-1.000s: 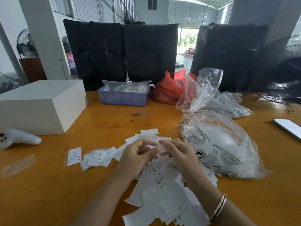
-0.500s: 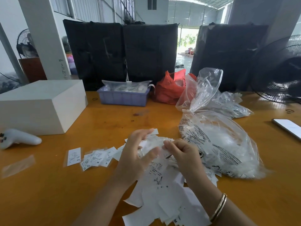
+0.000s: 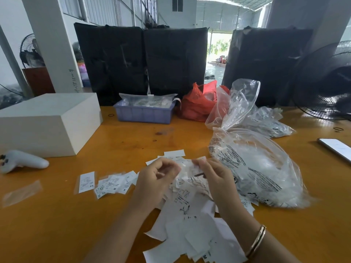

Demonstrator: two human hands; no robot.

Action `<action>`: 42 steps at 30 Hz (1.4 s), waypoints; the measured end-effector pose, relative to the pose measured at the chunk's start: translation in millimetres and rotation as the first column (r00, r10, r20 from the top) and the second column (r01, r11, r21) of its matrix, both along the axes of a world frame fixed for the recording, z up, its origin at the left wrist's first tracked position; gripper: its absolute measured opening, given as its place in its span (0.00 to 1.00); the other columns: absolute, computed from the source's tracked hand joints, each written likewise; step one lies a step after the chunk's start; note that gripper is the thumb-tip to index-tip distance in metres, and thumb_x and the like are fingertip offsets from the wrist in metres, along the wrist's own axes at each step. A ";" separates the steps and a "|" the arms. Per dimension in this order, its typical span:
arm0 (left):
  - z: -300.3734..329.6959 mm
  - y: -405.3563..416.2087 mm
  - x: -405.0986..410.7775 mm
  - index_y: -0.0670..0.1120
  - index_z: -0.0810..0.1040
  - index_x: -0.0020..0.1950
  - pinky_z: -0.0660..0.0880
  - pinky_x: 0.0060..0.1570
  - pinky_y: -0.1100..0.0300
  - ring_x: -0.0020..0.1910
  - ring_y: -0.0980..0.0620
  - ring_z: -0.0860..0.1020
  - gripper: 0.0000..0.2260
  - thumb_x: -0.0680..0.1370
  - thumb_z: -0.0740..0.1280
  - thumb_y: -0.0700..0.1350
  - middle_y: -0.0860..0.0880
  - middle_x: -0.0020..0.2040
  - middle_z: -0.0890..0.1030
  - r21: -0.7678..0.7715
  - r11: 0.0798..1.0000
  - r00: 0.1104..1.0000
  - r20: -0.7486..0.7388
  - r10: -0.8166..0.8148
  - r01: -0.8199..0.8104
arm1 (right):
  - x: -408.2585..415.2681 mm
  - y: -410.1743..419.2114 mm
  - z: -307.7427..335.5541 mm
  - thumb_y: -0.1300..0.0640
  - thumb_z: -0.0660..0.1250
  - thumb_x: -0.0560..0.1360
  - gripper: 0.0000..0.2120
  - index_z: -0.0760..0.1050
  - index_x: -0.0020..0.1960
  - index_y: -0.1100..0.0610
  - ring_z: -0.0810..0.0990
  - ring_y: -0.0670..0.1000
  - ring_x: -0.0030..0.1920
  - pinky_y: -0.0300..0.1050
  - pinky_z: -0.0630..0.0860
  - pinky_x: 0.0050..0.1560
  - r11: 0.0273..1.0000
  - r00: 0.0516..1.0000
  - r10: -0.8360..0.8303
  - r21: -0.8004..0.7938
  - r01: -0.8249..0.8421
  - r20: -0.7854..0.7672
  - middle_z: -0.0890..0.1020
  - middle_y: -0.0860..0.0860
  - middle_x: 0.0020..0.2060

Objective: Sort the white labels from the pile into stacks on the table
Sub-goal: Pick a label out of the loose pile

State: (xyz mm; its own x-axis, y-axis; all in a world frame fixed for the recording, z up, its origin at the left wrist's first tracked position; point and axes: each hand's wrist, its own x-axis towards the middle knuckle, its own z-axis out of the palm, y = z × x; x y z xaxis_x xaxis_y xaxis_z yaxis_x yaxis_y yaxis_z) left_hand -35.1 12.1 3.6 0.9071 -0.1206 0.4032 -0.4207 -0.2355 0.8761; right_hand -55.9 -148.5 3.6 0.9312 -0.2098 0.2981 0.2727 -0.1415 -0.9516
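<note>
A loose pile of white labels (image 3: 190,228) lies on the orange table (image 3: 57,224) in front of me and runs up under both hands. My right hand (image 3: 216,177) pinches the right end of a small bunch of labels (image 3: 188,166) held just above the pile. My left hand (image 3: 155,179) is beside it with fingers curled round the bunch's left end. To the left lie sorted labels: a single one marked XS (image 3: 86,182) and a fanned group marked M and S (image 3: 114,185).
A large clear printed plastic bag (image 3: 256,168) lies right of the pile, with another behind it. A white box (image 3: 47,122), a white controller (image 3: 22,162) and a clear sleeve (image 3: 20,192) are at left. A purple bin (image 3: 144,115), a red bag (image 3: 197,105), a phone (image 3: 336,148).
My left hand, spread open and raised half a second ago, has curled its fingers back onto the bunch. My right hand has lifted its end of the labels slightly.
</note>
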 end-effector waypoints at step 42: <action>-9.1 -4.7 4.5 0.55 0.79 0.47 0.72 0.38 0.76 0.38 0.66 0.78 0.08 0.73 0.72 0.42 0.65 0.32 0.78 -0.078 0.997 0.997 -0.076 -0.026 0.020 | 3.1 1.9 -0.8 0.63 0.71 0.72 0.03 0.79 0.44 0.57 0.85 0.53 0.43 0.41 0.78 0.40 0.806 0.956 0.229 0.587 -0.078 -0.186 0.86 0.55 0.42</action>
